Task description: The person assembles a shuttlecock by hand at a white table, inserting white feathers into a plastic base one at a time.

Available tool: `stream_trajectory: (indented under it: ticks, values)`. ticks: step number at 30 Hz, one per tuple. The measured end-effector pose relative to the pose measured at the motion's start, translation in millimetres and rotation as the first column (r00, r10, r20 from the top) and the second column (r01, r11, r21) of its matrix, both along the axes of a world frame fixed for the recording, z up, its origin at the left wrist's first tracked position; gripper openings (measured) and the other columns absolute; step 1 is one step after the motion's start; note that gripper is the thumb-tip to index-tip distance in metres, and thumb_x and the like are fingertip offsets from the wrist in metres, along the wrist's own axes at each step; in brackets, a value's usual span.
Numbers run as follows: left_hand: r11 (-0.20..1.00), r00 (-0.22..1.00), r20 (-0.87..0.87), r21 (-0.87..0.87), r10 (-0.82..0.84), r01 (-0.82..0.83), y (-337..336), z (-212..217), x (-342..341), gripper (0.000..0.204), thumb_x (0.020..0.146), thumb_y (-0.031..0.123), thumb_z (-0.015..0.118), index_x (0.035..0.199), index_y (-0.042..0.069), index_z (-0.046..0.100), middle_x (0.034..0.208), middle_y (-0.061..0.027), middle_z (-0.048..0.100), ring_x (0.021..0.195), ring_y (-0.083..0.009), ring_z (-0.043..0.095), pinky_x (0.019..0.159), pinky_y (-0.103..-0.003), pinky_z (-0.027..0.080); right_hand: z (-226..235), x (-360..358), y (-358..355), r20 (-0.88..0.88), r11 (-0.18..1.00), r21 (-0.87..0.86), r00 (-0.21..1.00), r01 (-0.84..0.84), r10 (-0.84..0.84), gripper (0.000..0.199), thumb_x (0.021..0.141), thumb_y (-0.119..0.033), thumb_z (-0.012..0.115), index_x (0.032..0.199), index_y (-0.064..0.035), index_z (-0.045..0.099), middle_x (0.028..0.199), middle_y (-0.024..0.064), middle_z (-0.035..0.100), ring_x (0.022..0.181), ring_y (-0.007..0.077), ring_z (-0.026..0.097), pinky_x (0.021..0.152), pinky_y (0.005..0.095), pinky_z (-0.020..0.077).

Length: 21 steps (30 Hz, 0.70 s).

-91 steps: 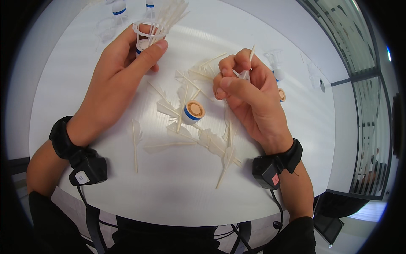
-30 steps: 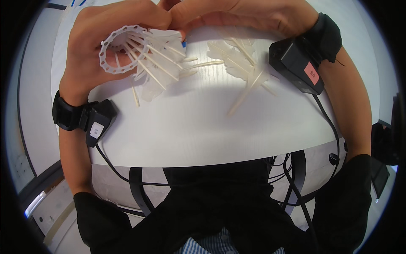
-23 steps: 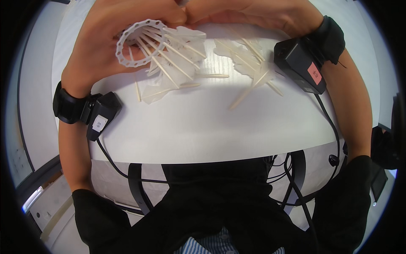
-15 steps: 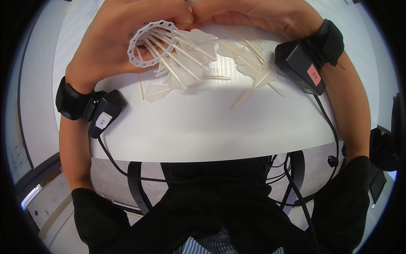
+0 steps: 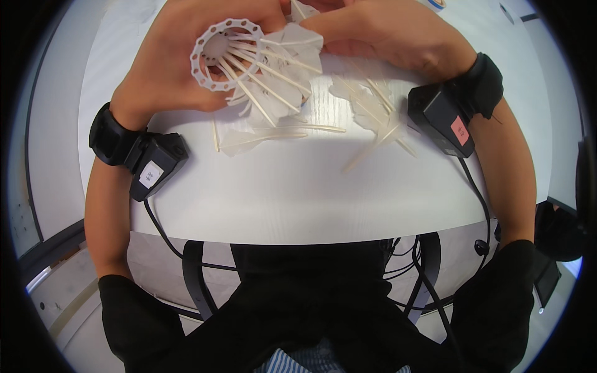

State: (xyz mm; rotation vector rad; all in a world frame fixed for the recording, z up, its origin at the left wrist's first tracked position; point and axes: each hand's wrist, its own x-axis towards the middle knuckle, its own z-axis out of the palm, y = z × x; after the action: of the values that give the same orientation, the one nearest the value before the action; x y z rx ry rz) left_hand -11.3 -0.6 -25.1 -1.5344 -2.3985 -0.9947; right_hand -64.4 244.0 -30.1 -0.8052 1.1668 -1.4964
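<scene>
My left hand (image 5: 180,53) is closed round a partly built shuttlecock, its white perforated ring (image 5: 196,55) turned towards me. Several white feathers (image 5: 286,59) with pale quills fan out from the ring to the right. At the upper edge, my right hand (image 5: 354,28) is bent inward beside the feather ends. A white feather piece (image 5: 302,10) shows at its fingers, which look pinched on it. The fingertips of both hands are largely hidden behind the feathers and the hands themselves.
Loose feathers (image 5: 264,137) lie on the white table (image 5: 298,199) below the shuttlecock, and more loose feathers (image 5: 364,102) lie under my right forearm. A roll of tape (image 5: 438,3) sits at the top edge. Cabled black devices (image 5: 160,163) are strapped on both wrists.
The shuttlecock has turned and risen slightly in my left hand, so more of its inside shows. A feather piece now appears at my right fingers. The view has shifted a little.
</scene>
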Motion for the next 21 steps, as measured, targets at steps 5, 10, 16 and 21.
stream_trajectory:
  ticks: [5,10,16,21]
  values:
    - [1.000,0.961,0.276,0.017,-0.013,0.009,-9,-11,-8,0.045,0.063,0.021,0.082,0.101,0.003,0.068,0.091,-0.0057,0.068,0.075,-0.0169,0.067,0.068,-0.027,0.054,5,-1,2,0.075,0.997,0.076,0.997,0.025,-0.031,0.024,0.095,0.006,0.055,0.118,0.0039,0.047,0.108,0.0199,0.066,0.094,0.0208,0.069,0.087,0.0285,0.0566]
    - [0.995,0.792,0.611,0.081,0.002,-0.065,8,9,5,0.056,0.068,0.019,0.087,0.116,-0.003,0.068,0.102,-0.0107,0.075,0.088,-0.0147,0.070,0.084,-0.026,0.054,-6,-5,3,0.157,1.000,-0.010,0.987,0.030,-0.028,0.023,0.096,0.007,0.055,0.117,0.0027,0.046,0.108,0.0205,0.065,0.094,0.0216,0.069,0.087,0.0285,0.0566]
    - [0.987,0.778,0.624,0.067,0.073,-0.146,10,11,9,0.056,0.066,0.017,0.088,0.116,-0.003,0.069,0.101,-0.0097,0.075,0.085,-0.0136,0.070,0.081,-0.025,0.054,-5,-6,2,0.163,1.000,-0.024,0.987,0.015,-0.010,0.023,0.096,0.005,0.056,0.116,0.0019,0.046,0.109,0.0215,0.065,0.095,0.0219,0.069,0.088,0.0285,0.0569]
    - [0.986,0.781,0.618,0.057,0.089,-0.157,6,6,8,0.059,0.064,0.019,0.089,0.115,-0.002,0.069,0.101,-0.0092,0.074,0.084,-0.0130,0.069,0.080,-0.025,0.054,7,0,3,0.227,0.999,0.001,0.973,0.049,-0.048,0.025,0.096,0.005,0.056,0.118,0.0029,0.046,0.112,0.0239,0.065,0.097,0.0224,0.069,0.089,0.0282,0.0570]
